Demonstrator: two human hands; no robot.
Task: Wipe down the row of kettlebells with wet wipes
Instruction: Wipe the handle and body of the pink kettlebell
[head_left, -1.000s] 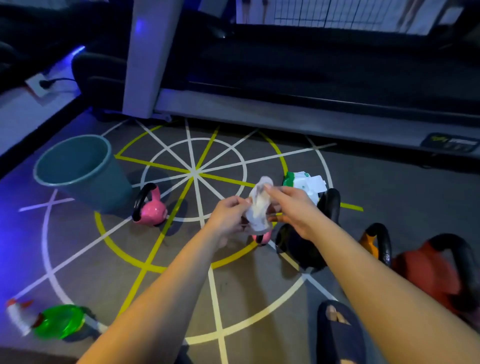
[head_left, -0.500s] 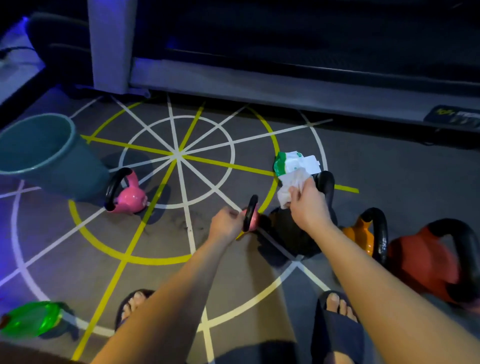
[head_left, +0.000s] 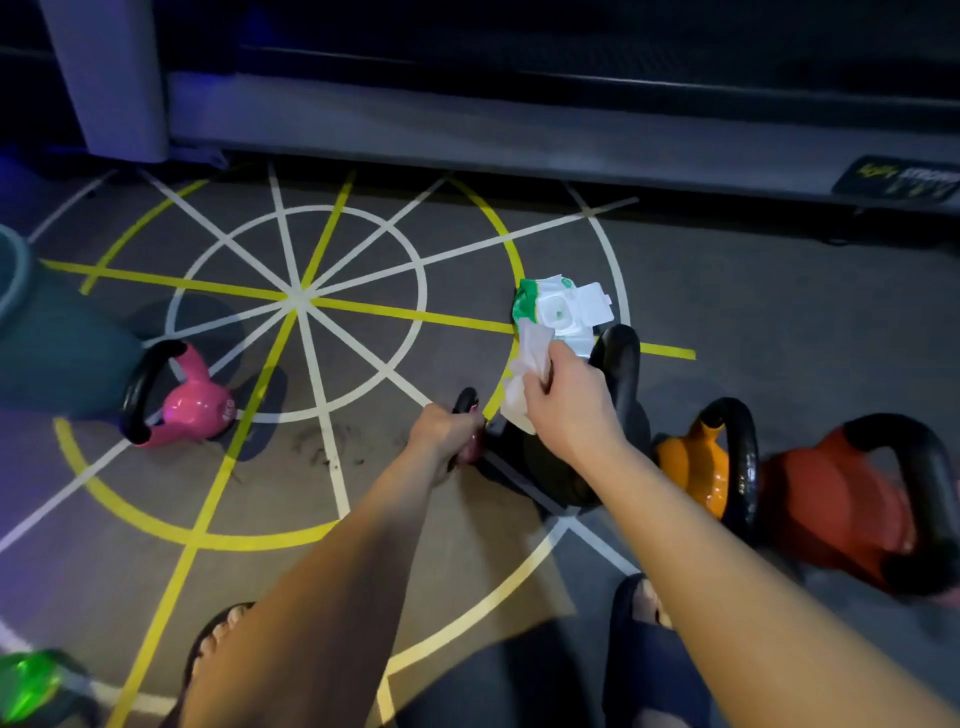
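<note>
Fingers of my right hand (head_left: 566, 405) pinch the crumpled wet wipe (head_left: 524, 374) over the black kettlebell (head_left: 618, 364), the wipe bunched against my thumb. My left hand (head_left: 441, 434) curls round the small kettlebell handle (head_left: 465, 402) just left of it.

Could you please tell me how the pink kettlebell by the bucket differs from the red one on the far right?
The pink kettlebell is pink and looks clearly smaller; the red kettlebell is red, bulkier, with a thicker handle. The pink kettlebell sits apart beside the teal bucket on the left; the red kettlebell sits right beside the orange kettlebell on the right. Both have black handles.
</note>
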